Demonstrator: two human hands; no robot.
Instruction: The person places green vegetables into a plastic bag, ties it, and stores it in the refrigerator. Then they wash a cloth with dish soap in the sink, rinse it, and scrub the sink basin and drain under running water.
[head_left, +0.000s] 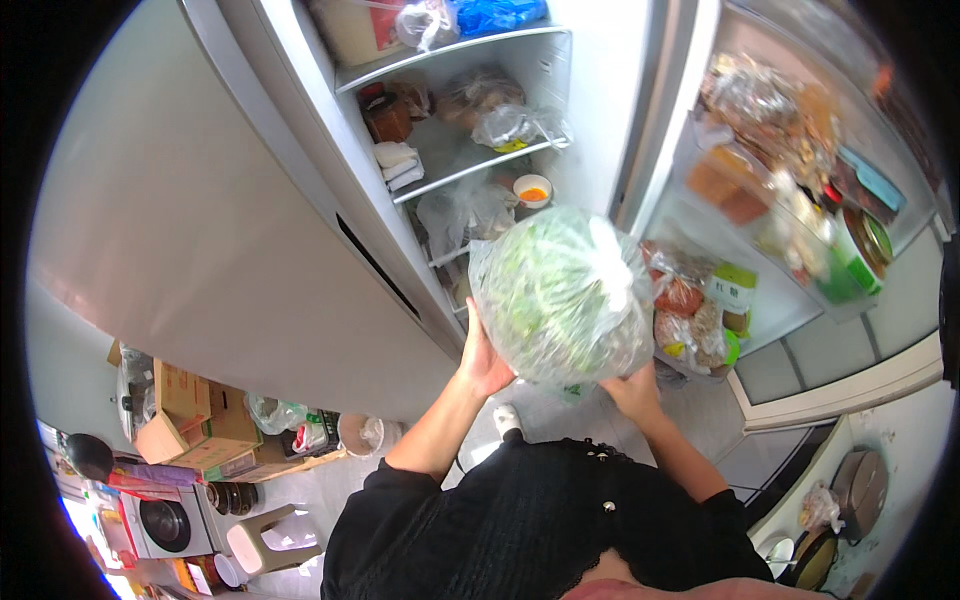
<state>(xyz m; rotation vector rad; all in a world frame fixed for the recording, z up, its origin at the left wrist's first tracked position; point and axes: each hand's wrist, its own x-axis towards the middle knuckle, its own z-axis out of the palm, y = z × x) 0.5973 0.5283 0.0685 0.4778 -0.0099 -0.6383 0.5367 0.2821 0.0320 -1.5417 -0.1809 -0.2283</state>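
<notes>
Between my two hands is a large, clear plastic bag with green leafy vegetables in it, its gathered white top facing up. My left hand supports the bag's lower left side, fingers partly hidden under it. At the lower right, my right hand grips the bag from below. Just beyond the bag stands the open refrigerator compartment. On one of its lower shelves are a white bowl with something orange inside and a translucent plastic bag.
The open refrigerator door at the right carries door bins with bagged foods and a jar. A closed door panel fills the left. Cardboard boxes, a bin, a stool and a washing machine stand lower left.
</notes>
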